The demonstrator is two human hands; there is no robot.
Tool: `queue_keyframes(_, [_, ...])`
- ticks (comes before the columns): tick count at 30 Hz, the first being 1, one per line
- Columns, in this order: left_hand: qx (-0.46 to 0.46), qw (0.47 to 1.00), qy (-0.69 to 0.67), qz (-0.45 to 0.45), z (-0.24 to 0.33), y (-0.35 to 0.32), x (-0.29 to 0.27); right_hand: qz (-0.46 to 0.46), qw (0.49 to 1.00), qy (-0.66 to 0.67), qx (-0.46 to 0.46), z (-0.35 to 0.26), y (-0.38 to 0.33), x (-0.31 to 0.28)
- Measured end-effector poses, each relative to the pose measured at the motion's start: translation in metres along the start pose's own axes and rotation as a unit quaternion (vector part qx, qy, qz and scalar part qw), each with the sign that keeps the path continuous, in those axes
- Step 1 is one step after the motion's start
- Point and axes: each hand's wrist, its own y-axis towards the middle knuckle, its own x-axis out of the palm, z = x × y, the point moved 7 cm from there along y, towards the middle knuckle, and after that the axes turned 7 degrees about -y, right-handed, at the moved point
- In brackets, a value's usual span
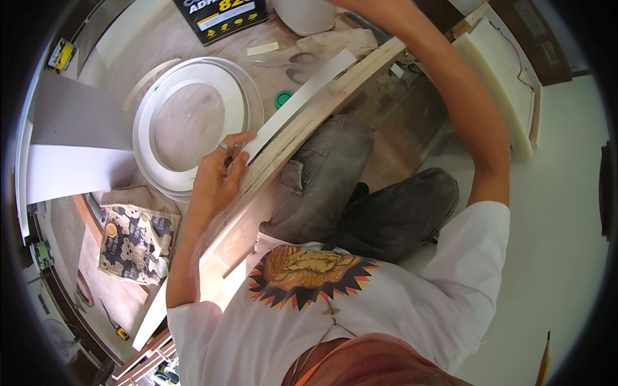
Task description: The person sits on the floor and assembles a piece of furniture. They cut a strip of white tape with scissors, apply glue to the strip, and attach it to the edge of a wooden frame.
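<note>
My left hand (219, 177), with a ring on one finger, pinches the near end of a flat white strip (299, 103) between thumb and fingers. The strip slants along the wooden edge (322, 106) of the work table. Beside that hand lies a coil of white edging band (145, 132). My right forearm (444, 77) reaches across to the far side, and its hand is beyond the top edge of the picture, near a white tub (299, 16).
Scissors (298, 67), a small green ring (282, 99) and a black can (222, 19) are on the table. A patterned cloth pouch (138, 235) lies at left, near white panels (80, 170). A foam-like slab (492, 83) stands at right. A screwdriver (119, 329) lies lower left.
</note>
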Motion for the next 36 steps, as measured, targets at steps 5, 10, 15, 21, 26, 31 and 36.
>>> queue_keyframes(5, [0.001,0.996,-0.015,-0.091,0.015,0.017,0.02,0.032,0.818,0.534,0.21,0.069,-0.079,-0.058])
queue_keyframes(10, [-0.032,0.983,-0.01,-0.179,0.03,0.034,0.02,0.115,0.578,0.768,0.251,0.072,-0.139,-0.046])
queue_keyframes(15, [-0.096,0.973,-0.017,-0.209,0.033,0.04,0.027,0.014,0.46,0.831,0.313,0.024,-0.173,0.011])
queue_keyframes(21, [-0.136,0.959,-0.071,-0.237,0.036,0.037,0.029,-0.001,0.482,0.815,0.322,0.003,-0.192,0.04])
queue_keyframes(26, [-0.051,0.948,-0.085,-0.303,0.038,0.038,0.026,-0.009,0.457,0.807,0.374,0.01,-0.223,0.104])
queue_keyframes(31, [-0.13,0.912,-0.294,-0.256,0.038,0.035,0.024,0.017,0.424,0.818,0.387,0.014,-0.228,0.111])
queue_keyframes(36, [0.151,0.977,-0.058,-0.139,0.041,0.036,0.046,0.022,0.426,0.803,0.416,0.009,-0.226,0.105])
